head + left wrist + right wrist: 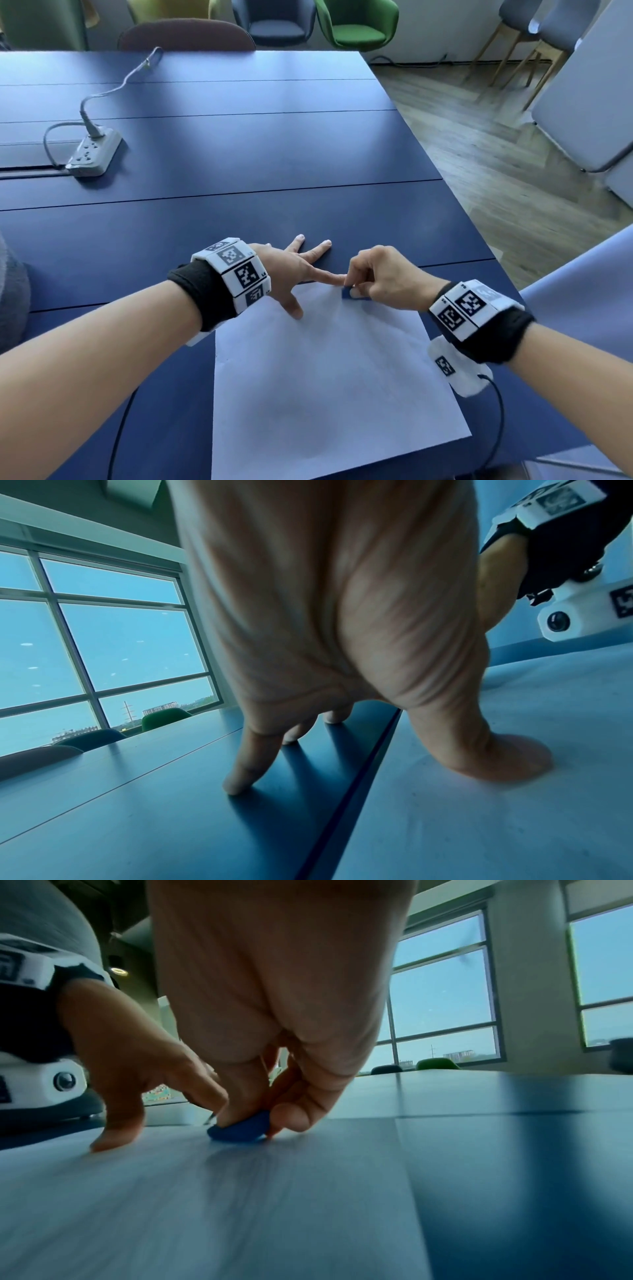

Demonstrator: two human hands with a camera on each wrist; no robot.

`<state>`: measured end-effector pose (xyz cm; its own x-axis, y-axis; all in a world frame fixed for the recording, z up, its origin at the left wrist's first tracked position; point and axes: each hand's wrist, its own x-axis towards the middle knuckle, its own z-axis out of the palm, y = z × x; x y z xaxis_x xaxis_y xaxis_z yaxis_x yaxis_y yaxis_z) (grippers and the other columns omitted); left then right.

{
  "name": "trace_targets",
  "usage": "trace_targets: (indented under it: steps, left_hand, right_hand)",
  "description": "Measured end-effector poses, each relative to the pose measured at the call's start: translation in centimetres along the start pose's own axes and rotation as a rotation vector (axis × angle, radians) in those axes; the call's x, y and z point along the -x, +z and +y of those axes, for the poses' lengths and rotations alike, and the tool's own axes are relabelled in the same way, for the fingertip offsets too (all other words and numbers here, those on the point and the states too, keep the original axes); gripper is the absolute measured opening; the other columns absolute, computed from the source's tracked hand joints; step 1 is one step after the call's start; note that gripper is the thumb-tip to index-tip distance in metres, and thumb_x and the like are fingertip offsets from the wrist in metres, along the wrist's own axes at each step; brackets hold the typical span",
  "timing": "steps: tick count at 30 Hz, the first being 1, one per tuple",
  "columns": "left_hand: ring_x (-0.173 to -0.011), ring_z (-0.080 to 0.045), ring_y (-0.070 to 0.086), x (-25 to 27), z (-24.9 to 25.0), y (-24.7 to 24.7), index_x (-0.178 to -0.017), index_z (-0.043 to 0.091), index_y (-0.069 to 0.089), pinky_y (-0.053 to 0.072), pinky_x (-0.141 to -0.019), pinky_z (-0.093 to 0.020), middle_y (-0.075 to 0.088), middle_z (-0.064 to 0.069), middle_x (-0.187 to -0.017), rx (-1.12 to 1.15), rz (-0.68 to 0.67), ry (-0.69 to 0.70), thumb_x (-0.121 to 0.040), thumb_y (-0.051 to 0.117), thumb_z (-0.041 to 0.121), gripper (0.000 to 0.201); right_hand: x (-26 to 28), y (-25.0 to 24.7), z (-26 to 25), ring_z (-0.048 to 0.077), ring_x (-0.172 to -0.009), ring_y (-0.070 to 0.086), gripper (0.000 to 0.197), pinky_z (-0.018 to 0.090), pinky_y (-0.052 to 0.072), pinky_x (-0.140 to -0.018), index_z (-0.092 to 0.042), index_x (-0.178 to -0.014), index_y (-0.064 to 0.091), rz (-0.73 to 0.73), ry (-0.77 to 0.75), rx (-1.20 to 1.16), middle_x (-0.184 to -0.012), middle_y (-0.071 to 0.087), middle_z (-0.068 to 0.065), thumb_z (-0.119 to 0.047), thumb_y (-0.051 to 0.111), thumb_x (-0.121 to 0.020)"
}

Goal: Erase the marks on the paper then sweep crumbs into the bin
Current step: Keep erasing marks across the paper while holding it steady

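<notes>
Eraser (354,294) pinched on paper (329,383), right hand (383,279)

Blue eraser (350,294), white paper (335,394), navy table (239,154)

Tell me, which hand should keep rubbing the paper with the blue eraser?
The right hand. It already pinches the blue eraser and presses it on the paper near its far edge. The left hand lies spread, thumb and forefinger pinning the sheet, so it probably should stay there.
</notes>
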<state>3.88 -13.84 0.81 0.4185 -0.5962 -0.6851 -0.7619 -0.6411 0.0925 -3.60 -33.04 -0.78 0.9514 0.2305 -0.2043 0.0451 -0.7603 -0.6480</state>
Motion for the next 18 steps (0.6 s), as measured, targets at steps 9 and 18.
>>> trace_targets:
  steps: [9, 18]
  left_hand:
    - [-0.147, -0.025, -0.022, -0.1, -0.1, 0.1, -0.136, 0.072, -0.001, 0.012, -0.114, -0.064, -0.031, 0.017, -0.155, -0.011, 0.006, -0.002, -0.087, 0.067, 0.046, 0.089]
    - [-0.146, -0.025, -0.023, -0.2, -0.1, 0.2, -0.138, 0.071, -0.001, 0.016, -0.114, -0.061, -0.032, 0.016, -0.155, 0.007, -0.003, 0.003, -0.088, 0.067, 0.043, 0.089]
  right_hand:
    - [1.5, 0.4, 0.0, 0.010, -0.067, 0.058, 0.033, 0.027, 0.052, -0.066, -0.032, -0.066, 0.062, -0.076, 0.000, 0.011, -0.079, 0.064, 0.000, -0.001, 0.072, -0.075]
    - [2.6, 1.1, -0.6, 0.015, -0.070, 0.061, 0.023, 0.032, 0.055, -0.069, -0.021, -0.072, 0.068, -0.147, -0.013, 0.008, -0.082, 0.068, 0.006, 0.002, 0.070, -0.076]
